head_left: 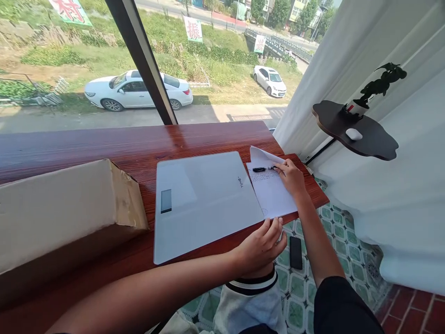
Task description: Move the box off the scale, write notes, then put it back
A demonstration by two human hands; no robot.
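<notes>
Light, limp and easily creased, the paper [276, 200] at the table's [315, 188] right end suits an edge pinch; the left hand [259, 248] hangs loosely spread, the right hand's [292, 177] grip unclear.

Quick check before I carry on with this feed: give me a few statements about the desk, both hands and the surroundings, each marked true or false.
1. The right hand has its fingertips near the pen on the papers. True.
2. The silver panel lies between the cardboard box and the papers. True.
3. The left hand rests on the cardboard box. False: it is by the near edge of the papers.
4. A dark, phone-like slab lies on the tiled floor. True.
5. The potted plant stands on the floor. False: it is on the dark shelf.
</notes>
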